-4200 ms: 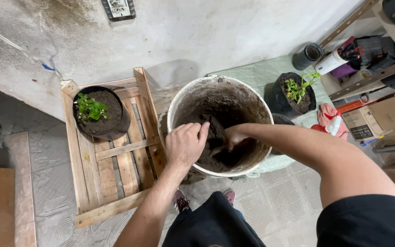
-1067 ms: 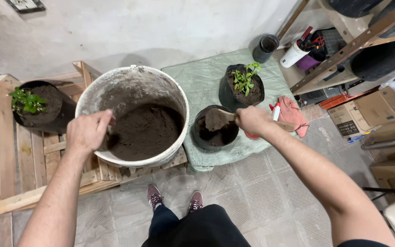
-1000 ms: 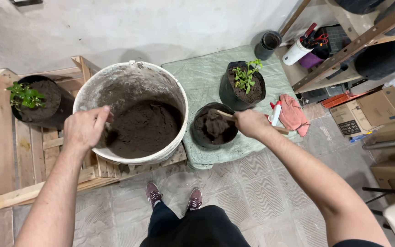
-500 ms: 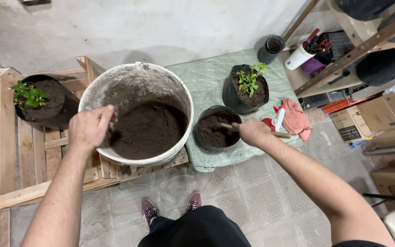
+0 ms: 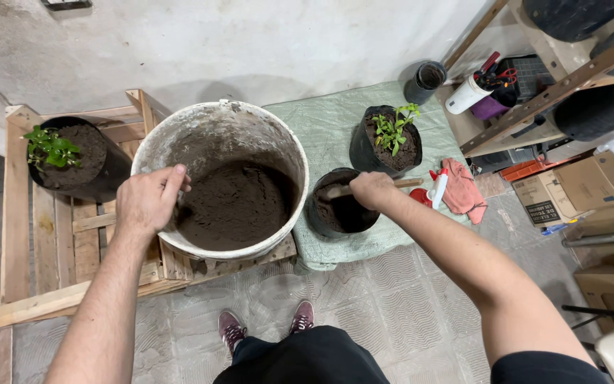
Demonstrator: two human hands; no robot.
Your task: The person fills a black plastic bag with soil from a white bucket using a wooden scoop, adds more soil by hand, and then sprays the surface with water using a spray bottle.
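A large white bucket (image 5: 278, 135) partly full of dark soil rests tilted on a wooden pallet (image 5: 37, 249). My left hand (image 5: 147, 200) grips the bucket's near-left rim. My right hand (image 5: 372, 189) is closed on the wooden handle of a small trowel (image 5: 403, 183), whose blade end reaches into a small black grow bag (image 5: 315, 217) holding soil. The bag stands on a green woven sack (image 5: 335, 124) spread on the floor, just right of the bucket.
A black bag with a green seedling (image 5: 390, 139) stands behind the small bag; another planted bag (image 5: 65, 153) sits on the pallet's left. A red-white spray bottle (image 5: 435, 190), pink cloth (image 5: 463, 188), empty black pot (image 5: 426, 80), wooden shelving (image 5: 563, 78) and cardboard boxes (image 5: 577, 188) lie to the right.
My right hand carried the trowel from the bucket across to the small black bag and lowered it in. My left hand stayed on the bucket rim.
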